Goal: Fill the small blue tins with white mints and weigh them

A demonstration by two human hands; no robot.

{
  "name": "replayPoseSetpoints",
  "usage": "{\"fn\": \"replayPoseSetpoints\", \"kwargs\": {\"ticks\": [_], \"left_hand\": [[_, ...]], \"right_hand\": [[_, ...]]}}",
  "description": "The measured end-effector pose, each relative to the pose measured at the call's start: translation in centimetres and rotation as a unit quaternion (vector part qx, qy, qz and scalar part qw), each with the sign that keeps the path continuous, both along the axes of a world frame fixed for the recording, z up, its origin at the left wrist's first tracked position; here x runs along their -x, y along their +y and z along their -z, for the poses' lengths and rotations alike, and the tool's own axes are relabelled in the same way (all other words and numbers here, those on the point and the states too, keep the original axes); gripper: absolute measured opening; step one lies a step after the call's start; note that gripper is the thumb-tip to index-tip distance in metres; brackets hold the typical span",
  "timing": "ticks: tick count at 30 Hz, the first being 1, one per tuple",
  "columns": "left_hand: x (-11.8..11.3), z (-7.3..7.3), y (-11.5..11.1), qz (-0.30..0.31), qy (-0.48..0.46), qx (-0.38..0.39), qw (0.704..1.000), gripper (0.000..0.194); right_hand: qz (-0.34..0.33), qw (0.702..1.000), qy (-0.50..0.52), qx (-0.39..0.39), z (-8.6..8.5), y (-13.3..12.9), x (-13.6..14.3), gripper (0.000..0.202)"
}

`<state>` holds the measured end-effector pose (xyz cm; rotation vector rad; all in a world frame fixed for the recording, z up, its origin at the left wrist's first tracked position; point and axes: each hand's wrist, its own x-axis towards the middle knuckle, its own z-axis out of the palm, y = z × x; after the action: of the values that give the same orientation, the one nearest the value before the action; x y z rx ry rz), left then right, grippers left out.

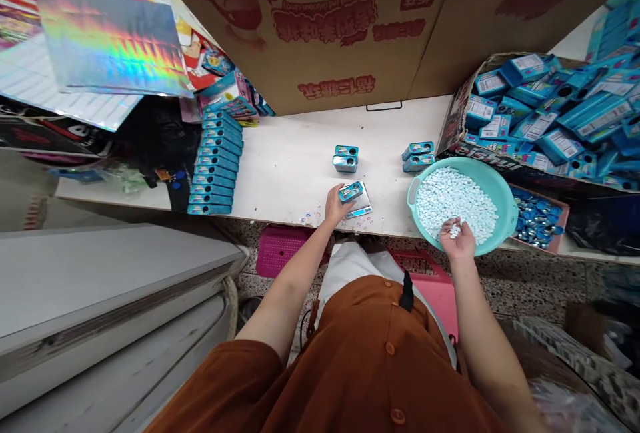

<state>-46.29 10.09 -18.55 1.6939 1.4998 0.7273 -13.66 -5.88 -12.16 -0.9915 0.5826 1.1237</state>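
My left hand (335, 206) is closed around the side of a small blue candy box (351, 191) with a dark round opening in its top. The box is over a small digital scale (364, 206), whose display faces me; I cannot tell whether it rests on it. Cupped palm up, my right hand (460, 245) holds several small white candies (454, 230) at the near side of a turquoise basin (511, 210). Many more white candies (450, 193) fill the basin. Two blue boxes (345, 163) stand behind the scale, and two others (419, 158) stand beside the basin.
Blue boxes (213, 173) form a row on the left of the white table (280, 173). A carton (457, 126) heaped with blue boxes stands right, near a tray of blue round pieces (537, 220). A large cardboard box (340, 53) blocks the back. Pink stools (280, 250) are below.
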Motion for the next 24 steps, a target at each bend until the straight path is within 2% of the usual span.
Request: {"fn": "replayPoseSetpoints", "kwargs": {"ticks": [2, 4, 6, 10, 13, 15, 19, 22, 24], "left_hand": [[-0.7, -0.4, 0.4, 0.003, -0.017, 0.0, 1.0, 0.04], [-1.4, -1.7, 0.4, 0.023, -0.031, -0.006, 0.999, 0.032], [-2.4, -3.9, 0.2, 0.076, -0.04, -0.028, 0.996, 0.035], [-5.8, -9.4, -0.5, 0.194, -0.054, -0.092, 0.975, 0.045], [-9.1, -11.9, -0.7, 0.25, -0.065, -0.114, 0.959, 0.046], [-11.1, -12.3, -0.7, 0.284, -0.065, -0.11, 0.95, 0.044], [-13.9, -12.0, -0.8, 0.322, -0.074, -0.098, 0.939, 0.041], [-14.8, -11.9, -1.1, 0.321, -0.098, -0.086, 0.938, 0.037], [-14.6, -11.6, -1.4, 0.291, -0.117, -0.06, 0.948, 0.035]], "right_hand": [[0.009, 1.0, 0.006, 0.001, 0.0, 0.0, 0.1, 0.015], [0.014, 1.0, 0.009, 0.002, 0.2, -0.1, 0.1, 0.014], [0.008, 1.0, 0.005, 0.001, 0.5, 0.0, 0.2, 0.012], [0.012, 1.0, 0.009, -0.004, 1.0, 0.7, 0.6, 0.013], [0.027, 0.999, 0.028, -0.008, 1.1, 1.5, 0.8, 0.016], [0.029, 0.999, 0.03, -0.008, 1.2, 2.0, 0.8, 0.014], [0.043, 0.997, 0.057, -0.001, 1.4, 2.4, 0.7, 0.011], [0.062, 0.995, 0.073, 0.001, 1.5, 2.2, 0.4, 0.013], [0.066, 0.995, 0.075, 0.005, 1.3, 1.8, 0.2, 0.014]]}}
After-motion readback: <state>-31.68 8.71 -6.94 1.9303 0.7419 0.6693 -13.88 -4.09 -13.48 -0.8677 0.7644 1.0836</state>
